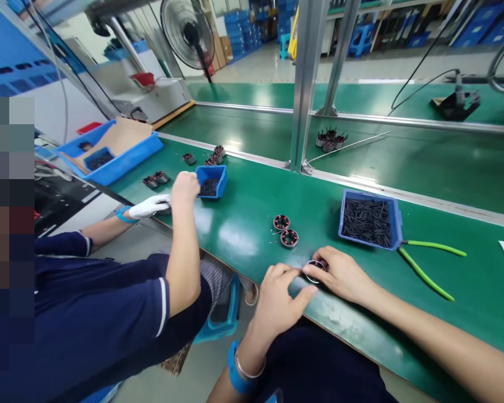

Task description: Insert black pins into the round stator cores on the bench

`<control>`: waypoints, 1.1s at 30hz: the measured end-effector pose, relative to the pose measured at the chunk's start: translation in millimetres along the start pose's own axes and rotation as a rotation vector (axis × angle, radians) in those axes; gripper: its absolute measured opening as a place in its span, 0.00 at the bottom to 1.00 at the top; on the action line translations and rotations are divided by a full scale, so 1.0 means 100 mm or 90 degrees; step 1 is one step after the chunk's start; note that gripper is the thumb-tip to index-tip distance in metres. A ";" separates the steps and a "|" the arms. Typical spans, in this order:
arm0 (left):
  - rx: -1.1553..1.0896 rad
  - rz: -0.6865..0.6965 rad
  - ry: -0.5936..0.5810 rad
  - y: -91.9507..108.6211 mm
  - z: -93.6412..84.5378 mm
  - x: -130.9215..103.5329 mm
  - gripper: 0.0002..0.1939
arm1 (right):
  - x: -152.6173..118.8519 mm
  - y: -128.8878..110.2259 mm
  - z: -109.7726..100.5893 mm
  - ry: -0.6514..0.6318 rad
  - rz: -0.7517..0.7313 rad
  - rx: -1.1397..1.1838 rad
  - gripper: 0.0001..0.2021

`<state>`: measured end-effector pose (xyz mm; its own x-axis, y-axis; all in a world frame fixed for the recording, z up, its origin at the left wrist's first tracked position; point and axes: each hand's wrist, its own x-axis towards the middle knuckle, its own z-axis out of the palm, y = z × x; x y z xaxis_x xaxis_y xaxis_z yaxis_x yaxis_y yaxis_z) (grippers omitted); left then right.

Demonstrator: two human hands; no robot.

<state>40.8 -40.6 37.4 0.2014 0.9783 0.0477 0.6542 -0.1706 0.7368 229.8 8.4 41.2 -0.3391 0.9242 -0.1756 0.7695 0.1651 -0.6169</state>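
My right hand (344, 274) holds a small round wound stator (315, 265) against the green bench (243, 224), fingers curled around it. My left hand (279, 299) rests beside it at the bench's near edge, its fingertips touching the same part. Two more stators (285, 230) with copper windings lie just beyond my hands. A blue tray of thin black sleeves (367, 219) sits to the upper right of my right hand.
Green-handled pliers (428, 260) lie right of the tray. A co-worker on my left reaches a hand (185, 187) toward a small blue bin (212, 180); the other, gloved hand (151, 206) rests on the bench. More stators (331, 140) sit beyond the metal post (304, 84). A large blue crate (109, 151) stands far left.
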 end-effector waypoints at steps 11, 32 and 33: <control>-0.411 -0.085 0.039 -0.01 0.42 0.25 0.26 | 0.05 0.22 0.08 0.066 0.063 0.383 0.17; -0.324 0.002 0.011 0.00 0.37 0.39 0.05 | -0.11 0.22 -0.08 0.182 0.048 0.395 0.14; -0.342 -0.008 0.042 -0.01 0.41 0.39 0.03 | -0.12 0.23 -0.04 0.157 0.050 0.372 0.14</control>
<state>78.3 -6.9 10.8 0.1390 0.9880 0.0667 0.1882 -0.0925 0.9778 253.9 2.0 32.5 -0.1056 0.9895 -0.0988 0.3414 -0.0573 -0.9382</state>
